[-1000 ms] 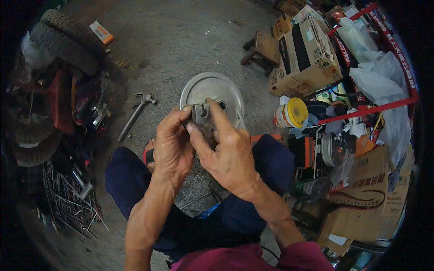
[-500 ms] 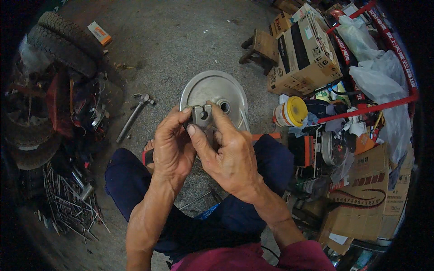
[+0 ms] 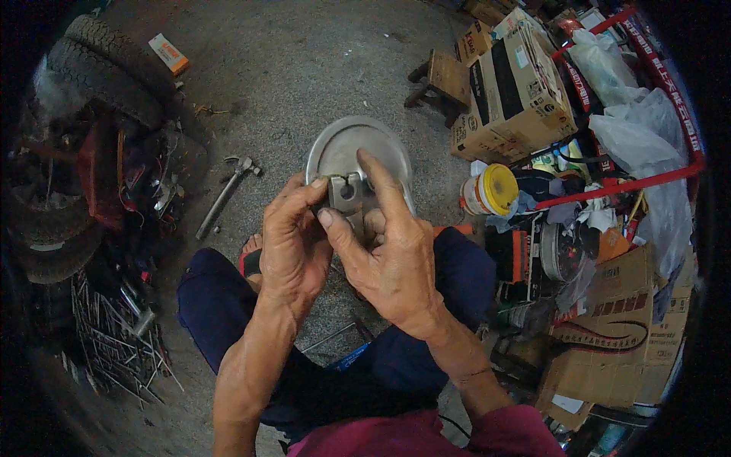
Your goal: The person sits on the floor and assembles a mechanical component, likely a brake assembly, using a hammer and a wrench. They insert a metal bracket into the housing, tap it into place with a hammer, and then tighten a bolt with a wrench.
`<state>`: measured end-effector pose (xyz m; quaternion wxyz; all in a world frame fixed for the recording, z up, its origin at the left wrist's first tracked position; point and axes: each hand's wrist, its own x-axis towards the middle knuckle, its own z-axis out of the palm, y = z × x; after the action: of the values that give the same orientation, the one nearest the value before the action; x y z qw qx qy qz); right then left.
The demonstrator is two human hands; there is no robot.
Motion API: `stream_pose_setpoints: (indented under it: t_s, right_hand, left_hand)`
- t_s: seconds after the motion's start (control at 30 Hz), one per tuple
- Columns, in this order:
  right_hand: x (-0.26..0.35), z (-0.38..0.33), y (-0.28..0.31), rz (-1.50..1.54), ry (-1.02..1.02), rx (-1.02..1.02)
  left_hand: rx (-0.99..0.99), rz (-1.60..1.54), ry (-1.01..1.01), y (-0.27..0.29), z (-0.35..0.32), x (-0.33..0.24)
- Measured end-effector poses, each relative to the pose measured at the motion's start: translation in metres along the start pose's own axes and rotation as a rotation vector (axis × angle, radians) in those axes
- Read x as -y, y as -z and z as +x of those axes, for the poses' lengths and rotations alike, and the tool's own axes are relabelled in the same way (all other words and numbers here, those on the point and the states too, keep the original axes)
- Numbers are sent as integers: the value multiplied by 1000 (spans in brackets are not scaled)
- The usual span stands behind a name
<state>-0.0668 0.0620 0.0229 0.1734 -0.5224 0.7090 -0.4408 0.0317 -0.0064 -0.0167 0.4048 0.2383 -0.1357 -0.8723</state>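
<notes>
Both hands hold a small grey metal bracket [image 3: 346,194] with a round hole, raised in front of me. My left hand [image 3: 293,244] pinches its left edge with thumb and fingers. My right hand [image 3: 384,259] grips it from the right, index finger stretched up over its top. Behind the bracket a round silver metal disc [image 3: 343,148] lies on the concrete floor. My knees in dark blue trousers [image 3: 217,301] show below the hands.
A hammer [image 3: 225,194] lies on the floor to the left. Tyres [image 3: 114,65] and a heap of metal parts [image 3: 114,335] fill the left side. Cardboard boxes [image 3: 518,91], a wooden stool [image 3: 438,76], a yellow-lidded tub [image 3: 491,190] and a red rack [image 3: 632,175] crowd the right.
The hands have shifted a little on the bracket; my right index finger now stretches higher over its top. The disc and hammer have not moved.
</notes>
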Motion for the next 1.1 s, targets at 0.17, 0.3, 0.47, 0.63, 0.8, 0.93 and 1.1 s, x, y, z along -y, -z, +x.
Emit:
stream_pose_setpoints:
  t_s: [0.17,0.3,0.47,0.63,0.8,0.93,1.1]
  right_hand:
    - [3,1,0,-49,87,6]
    - [7,2,4,-63,46,71]
    - [9,1,3,-107,38,84]
    - [0,2,0,-241,135,54]
    - [1,2,2,-160,41,106]
    - [-8,2,0,-63,31,78]
    - [-18,2,-3,77,-1,52]
  left_hand:
    - [-35,-48,-2,3,2,2]
    - [-38,-60,19,1,0,0]
    - [-19,-48,5,0,-2,-1]
    - [11,-61,-10,2,-1,0]
    - [-28,-11,1,3,0,2]
    - [-28,17,-11,2,-1,2]
    - [-41,17,-48,-4,-3,0]
